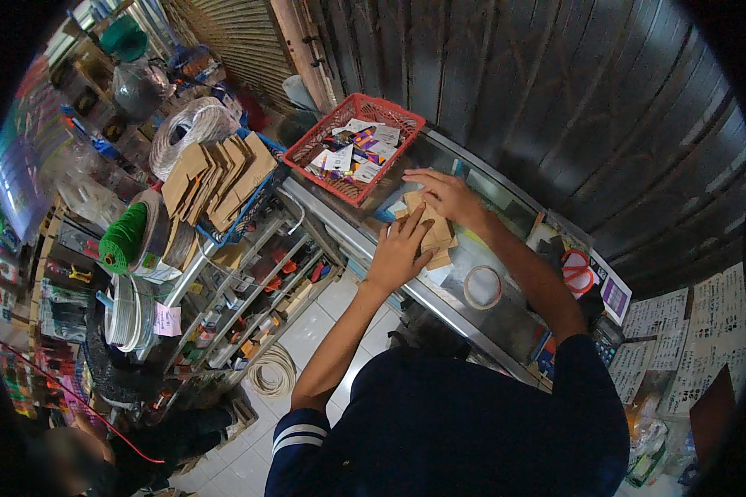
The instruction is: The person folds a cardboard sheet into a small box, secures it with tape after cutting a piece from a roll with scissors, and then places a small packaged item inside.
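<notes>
My left hand point(396, 254) lies over a loose pile of small brown paper or cardboard pieces point(442, 238) on the glass-topped counter point(518, 306). Its fingers are stretched out and press on the pieces. At the pile's far edge is my right hand point(446, 197), its fingers extended to the left. Whether a thin piece sits under those fingers cannot be made out. Close by on the right, a roll of tape point(498, 290) lies flat on the glass. Just beyond both hands stands a red plastic basket point(359, 195) of white, purple and orange printed cards point(340, 159).
On the left, a blue basket point(242, 224) holds folded brown cardboard point(244, 178) beside green twine point(124, 236). Coiled cable point(272, 370) rests on the tiled floor. A red-rimmed object point(578, 272) is at the counter's right end. Another person point(79, 455) is at lower left.
</notes>
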Action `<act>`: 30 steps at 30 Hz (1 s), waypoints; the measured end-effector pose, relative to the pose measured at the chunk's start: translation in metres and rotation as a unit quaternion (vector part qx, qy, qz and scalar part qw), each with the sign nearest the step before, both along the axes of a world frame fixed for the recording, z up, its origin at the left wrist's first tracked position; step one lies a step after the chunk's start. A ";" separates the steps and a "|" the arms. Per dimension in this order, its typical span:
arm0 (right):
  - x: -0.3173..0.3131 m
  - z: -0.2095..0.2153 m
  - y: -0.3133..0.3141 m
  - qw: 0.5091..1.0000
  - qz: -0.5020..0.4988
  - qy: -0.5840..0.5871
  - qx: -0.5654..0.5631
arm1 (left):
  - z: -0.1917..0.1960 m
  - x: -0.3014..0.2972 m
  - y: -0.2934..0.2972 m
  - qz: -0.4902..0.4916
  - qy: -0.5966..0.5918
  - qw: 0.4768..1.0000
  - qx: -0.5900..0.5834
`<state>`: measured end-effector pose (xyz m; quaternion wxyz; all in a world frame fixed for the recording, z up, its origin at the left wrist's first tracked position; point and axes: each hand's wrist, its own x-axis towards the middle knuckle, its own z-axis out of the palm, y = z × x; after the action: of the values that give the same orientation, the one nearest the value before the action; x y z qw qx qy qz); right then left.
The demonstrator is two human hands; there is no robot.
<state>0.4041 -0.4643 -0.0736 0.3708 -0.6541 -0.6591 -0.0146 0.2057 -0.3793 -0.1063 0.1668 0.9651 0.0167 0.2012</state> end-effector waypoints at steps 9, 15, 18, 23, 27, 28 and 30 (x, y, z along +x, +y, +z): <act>-0.023 0.015 -0.021 0.989 -0.009 -0.145 -0.015 | -0.004 0.004 0.000 -0.007 -0.015 1.000 -0.003; -0.029 0.018 -0.020 0.984 -0.042 -0.173 -0.018 | -0.005 0.004 0.000 -0.012 -0.041 0.999 0.012; -0.035 0.012 -0.024 0.974 -0.041 -0.221 -0.015 | -0.006 0.003 0.001 -0.011 -0.030 0.999 0.015; -0.043 0.019 -0.023 0.987 -0.039 -0.150 -0.038 | -0.006 0.001 0.000 -0.011 -0.037 0.999 -0.002; -0.045 0.019 -0.019 0.973 -0.058 -0.222 -0.009 | -0.011 0.001 0.001 -0.013 -0.041 0.999 -0.003; -0.047 0.022 -0.019 0.969 -0.061 -0.239 0.008 | -0.011 0.000 0.002 -0.015 -0.044 0.999 -0.001; -0.044 0.026 -0.018 0.983 -0.067 -0.168 -0.020 | -0.010 0.001 0.002 -0.019 -0.049 0.999 -0.001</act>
<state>0.3598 -0.4822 -0.0478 0.2403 -0.6924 -0.6666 -0.1360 0.2063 -0.3776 -0.1165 0.1718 0.9541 -0.0100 0.2452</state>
